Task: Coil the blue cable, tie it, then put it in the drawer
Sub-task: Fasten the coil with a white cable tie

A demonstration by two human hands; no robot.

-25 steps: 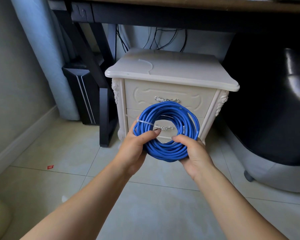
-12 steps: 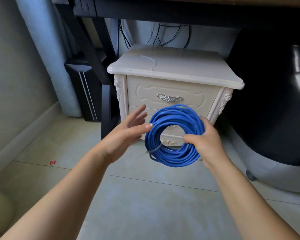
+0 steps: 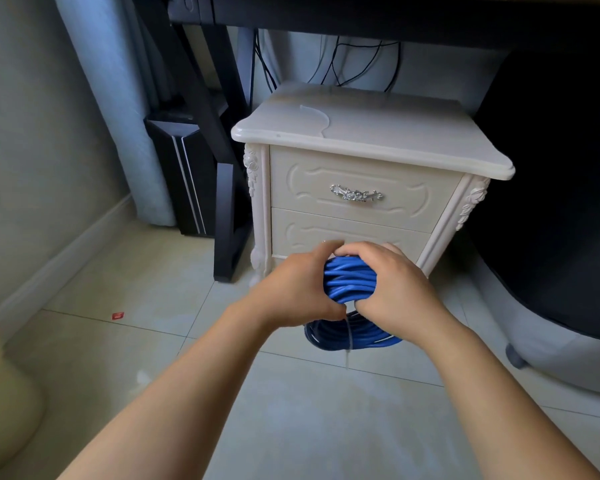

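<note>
The coiled blue cable (image 3: 349, 282) is held edge-on in front of the cream nightstand (image 3: 361, 140), low down by its bottom drawer (image 3: 312, 233). My left hand (image 3: 298, 289) grips the coil from the left and my right hand (image 3: 395, 289) grips it from the right, fingers curled over its top. The coil's lower loop (image 3: 347, 336) hangs below my hands. A thin pale tie (image 3: 349, 337) dangles from the coil. Both drawers are shut; the top drawer's silver handle (image 3: 356, 194) is visible, the bottom one's is hidden behind my hands.
A black desk leg (image 3: 229, 216) and a black computer case (image 3: 184, 181) stand left of the nightstand. A dark chair (image 3: 551, 202) fills the right side. Black wires (image 3: 343, 64) hang behind the nightstand. Pale floor tiles (image 3: 118, 271) lie in front, with a red scrap (image 3: 118, 315).
My left hand, off the coil half a second ago, now grips it again. The coil has turned from facing me to edge-on and sits lower, against the bottom drawer.
</note>
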